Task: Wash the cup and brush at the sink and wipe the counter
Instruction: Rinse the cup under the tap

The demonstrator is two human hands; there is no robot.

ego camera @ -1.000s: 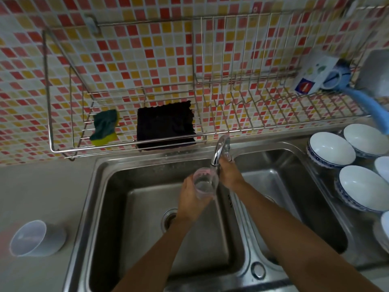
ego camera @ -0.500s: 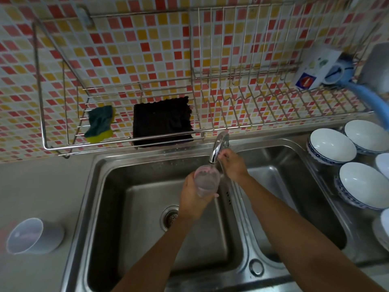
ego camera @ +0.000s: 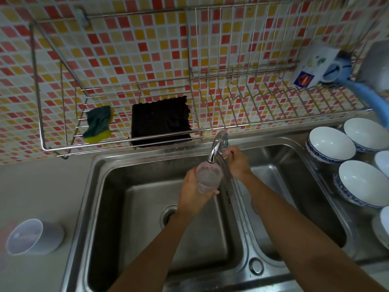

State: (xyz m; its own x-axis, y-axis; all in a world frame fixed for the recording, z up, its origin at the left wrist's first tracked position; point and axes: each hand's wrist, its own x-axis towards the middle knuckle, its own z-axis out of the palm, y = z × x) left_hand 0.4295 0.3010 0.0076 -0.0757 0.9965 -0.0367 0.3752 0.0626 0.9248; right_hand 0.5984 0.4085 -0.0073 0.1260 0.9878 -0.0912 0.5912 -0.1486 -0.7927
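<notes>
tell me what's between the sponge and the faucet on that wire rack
In the head view, a black cloth lies on the rack between the sponge and the faucet.

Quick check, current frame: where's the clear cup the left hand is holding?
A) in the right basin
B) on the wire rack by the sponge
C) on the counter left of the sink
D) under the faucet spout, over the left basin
D: the left hand has its grip around the clear cup, mouth right below the faucet spout over the left basin, while the right hand is at the faucet's base.
</notes>
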